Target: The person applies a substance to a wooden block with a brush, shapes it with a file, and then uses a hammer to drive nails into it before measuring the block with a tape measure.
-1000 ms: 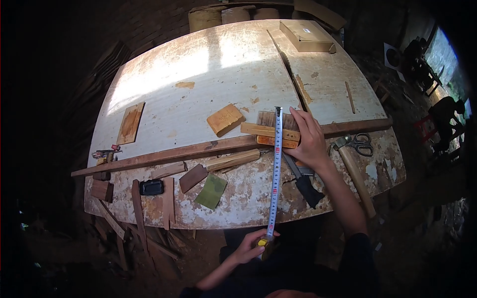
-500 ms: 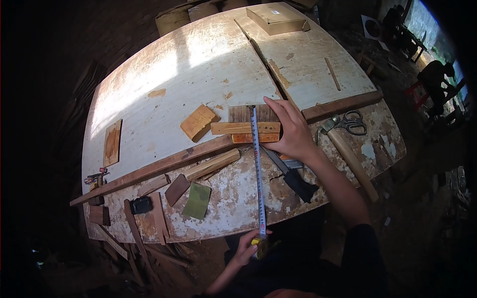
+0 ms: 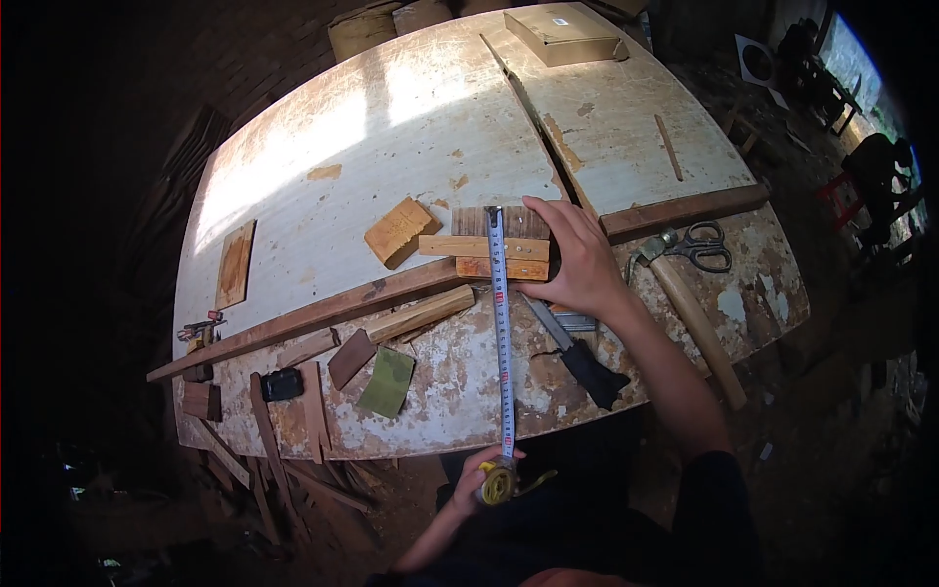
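My right hand is closed around the right end of a small wooden piece, a dark ridged block with lighter strips across its near side. A tape measure sits in my left hand, just off the near edge of the table. Its pulled-out blade runs from the case up over the wooden piece, with the metal end on the dark block. Left of the piece lies a loose wooden block. A knife-like tool with a dark wrapped handle rests under my right forearm.
A long wooden bar crosses the worn table. On the right lie a hammer and scissors. Green sandpaper-like sheet, wood scraps and a black case are front left. A cardboard box stands at the back.
The tape case has turned in my left hand, showing its round face, and moved slightly left and down. The blade's end has shifted a little left on the block. My right hand keeps its grip.
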`<state>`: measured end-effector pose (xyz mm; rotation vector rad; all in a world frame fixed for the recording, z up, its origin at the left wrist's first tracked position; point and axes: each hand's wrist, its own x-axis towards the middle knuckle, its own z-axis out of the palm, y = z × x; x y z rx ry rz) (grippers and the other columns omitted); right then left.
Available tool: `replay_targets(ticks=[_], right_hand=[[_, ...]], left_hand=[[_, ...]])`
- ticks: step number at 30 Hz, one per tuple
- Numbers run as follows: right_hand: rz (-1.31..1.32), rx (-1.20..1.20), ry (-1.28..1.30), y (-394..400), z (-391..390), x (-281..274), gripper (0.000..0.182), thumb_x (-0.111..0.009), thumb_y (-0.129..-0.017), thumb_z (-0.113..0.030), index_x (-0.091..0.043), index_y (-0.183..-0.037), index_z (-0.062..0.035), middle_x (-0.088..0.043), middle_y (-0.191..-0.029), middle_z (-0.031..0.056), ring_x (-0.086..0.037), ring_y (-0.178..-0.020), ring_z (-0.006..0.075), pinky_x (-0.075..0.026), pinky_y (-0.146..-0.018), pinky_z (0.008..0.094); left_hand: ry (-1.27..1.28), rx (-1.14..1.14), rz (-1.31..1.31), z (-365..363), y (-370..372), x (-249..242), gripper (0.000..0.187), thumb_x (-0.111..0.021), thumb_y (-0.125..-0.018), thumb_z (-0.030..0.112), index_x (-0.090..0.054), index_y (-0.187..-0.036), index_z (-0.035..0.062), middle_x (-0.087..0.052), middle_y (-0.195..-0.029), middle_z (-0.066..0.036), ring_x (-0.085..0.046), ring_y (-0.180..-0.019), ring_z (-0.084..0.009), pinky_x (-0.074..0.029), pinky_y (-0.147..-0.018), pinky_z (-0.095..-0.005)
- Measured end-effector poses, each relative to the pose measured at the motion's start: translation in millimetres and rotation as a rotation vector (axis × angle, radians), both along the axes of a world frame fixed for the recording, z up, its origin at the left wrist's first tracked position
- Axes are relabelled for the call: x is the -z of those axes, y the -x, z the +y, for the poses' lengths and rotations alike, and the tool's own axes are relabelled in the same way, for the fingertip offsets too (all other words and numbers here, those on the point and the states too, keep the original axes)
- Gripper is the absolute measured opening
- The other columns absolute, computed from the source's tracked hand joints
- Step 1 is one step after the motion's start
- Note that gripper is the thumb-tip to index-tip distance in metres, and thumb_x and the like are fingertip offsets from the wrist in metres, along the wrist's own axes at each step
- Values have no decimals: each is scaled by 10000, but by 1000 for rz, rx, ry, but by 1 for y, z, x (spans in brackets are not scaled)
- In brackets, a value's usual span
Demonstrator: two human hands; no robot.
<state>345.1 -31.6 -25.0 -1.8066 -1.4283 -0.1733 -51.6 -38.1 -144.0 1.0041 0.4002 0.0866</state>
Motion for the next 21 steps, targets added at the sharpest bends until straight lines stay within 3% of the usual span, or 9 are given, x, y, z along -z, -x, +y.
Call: replay_targets(ticks=[11,21], right_hand=[[18,-9,20,1,-1,0,1131,-1042,-621,-316,-479,-1585,-131,-607,-1443,160,-585,-1363,382,-461,-1171,517],[42,18,48,3,0,1,1160,-1047,-627,-352,-456,-1602,-141,-584,-1473,194,-563,-1395,417,-449,-1190,536]], left_hand=[[195,-22,1,6,5,-5,972,-602,-923,696,-539,-1478,-101,-717,-991,-156,-757,-847,-224,-612,-681,-309],[229,0,-7,8,5,-2,964,-600,-927,683,-533,-1484,-101,-718,-1011,-164,-752,-852,-226,-610,-692,-312]])
